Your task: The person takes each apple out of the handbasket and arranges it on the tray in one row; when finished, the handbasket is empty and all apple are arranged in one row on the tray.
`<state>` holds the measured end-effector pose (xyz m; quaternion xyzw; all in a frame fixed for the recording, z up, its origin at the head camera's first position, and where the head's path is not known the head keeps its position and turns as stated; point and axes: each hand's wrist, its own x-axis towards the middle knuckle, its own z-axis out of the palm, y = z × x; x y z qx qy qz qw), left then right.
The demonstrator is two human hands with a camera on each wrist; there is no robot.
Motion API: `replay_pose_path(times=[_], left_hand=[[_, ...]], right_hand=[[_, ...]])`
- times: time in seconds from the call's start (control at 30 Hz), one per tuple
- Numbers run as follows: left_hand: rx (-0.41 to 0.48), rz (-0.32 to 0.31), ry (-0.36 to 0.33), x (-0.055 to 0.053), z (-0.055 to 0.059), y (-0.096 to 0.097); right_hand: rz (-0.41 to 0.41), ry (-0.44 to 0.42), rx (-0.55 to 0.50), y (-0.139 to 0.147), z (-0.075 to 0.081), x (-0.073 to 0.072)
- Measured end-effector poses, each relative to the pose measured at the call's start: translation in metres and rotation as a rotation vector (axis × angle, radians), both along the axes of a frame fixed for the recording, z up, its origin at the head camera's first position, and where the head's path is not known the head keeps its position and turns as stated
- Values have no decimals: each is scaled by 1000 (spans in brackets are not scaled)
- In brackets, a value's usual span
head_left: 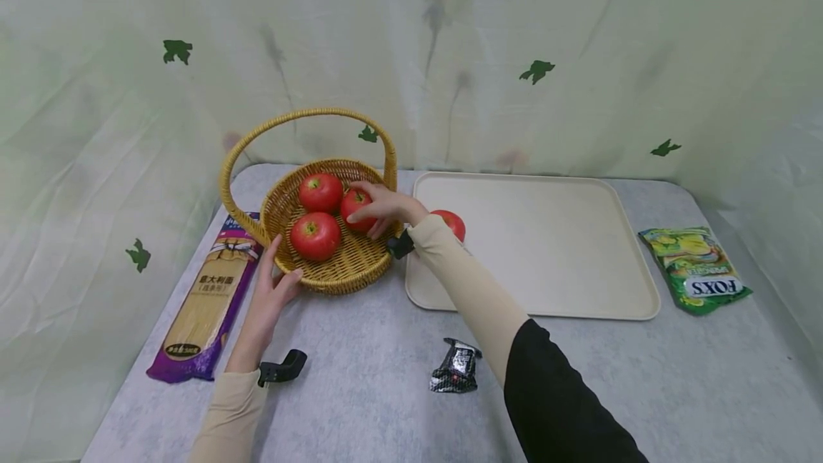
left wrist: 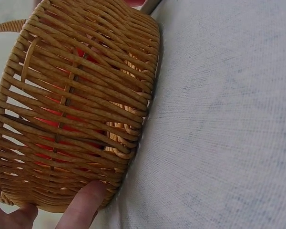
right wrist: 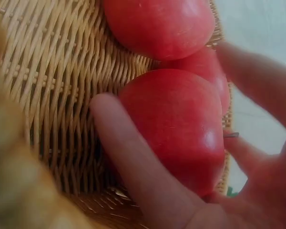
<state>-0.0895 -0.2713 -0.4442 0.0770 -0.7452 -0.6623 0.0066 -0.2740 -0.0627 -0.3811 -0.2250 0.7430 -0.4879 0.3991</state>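
Note:
My right hand [head_left: 388,207] reaches into a wicker basket [head_left: 347,274] and grips a red apple [head_left: 353,204] at its right side. In the right wrist view the fingers spread around that apple [right wrist: 176,124], whose stem points toward the palm. Two more apples, one at the back [head_left: 321,192] and one in front [head_left: 315,236], lie beside it in the basket. My left hand [head_left: 273,295] rests against the basket's left front wall, below the foot of the handle. Seen from the left wrist, extended fingers [left wrist: 88,202] touch the outer weave.
Right of the basket lies a cream tray [head_left: 546,249]; another apple [head_left: 452,223] on its left side is partly hidden by my right sleeve. A spaghetti packet [head_left: 208,299] lies at the left, a green FOX'S bag [head_left: 694,270] at the right, and a small black packet [head_left: 456,366] in front.

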Motion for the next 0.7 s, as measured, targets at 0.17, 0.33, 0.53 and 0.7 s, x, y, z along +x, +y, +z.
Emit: replay_pose_path(times=[0.17, 0.33, 0.53, 0.7], left_hand=[[-7, 3, 1, 0, 1, 0], [-9, 0, 3, 0, 0, 0], [-13, -3, 7, 0, 0, 1], [-21, -4, 1, 2, 1, 0]], right_hand=[[-28, 46, 50, -3, 0, 3], [-39, 129, 72, -3, -2, 7], [-51, 184, 59, -3, -3, 11], [-51, 196, -5, 0, -1, 11]])
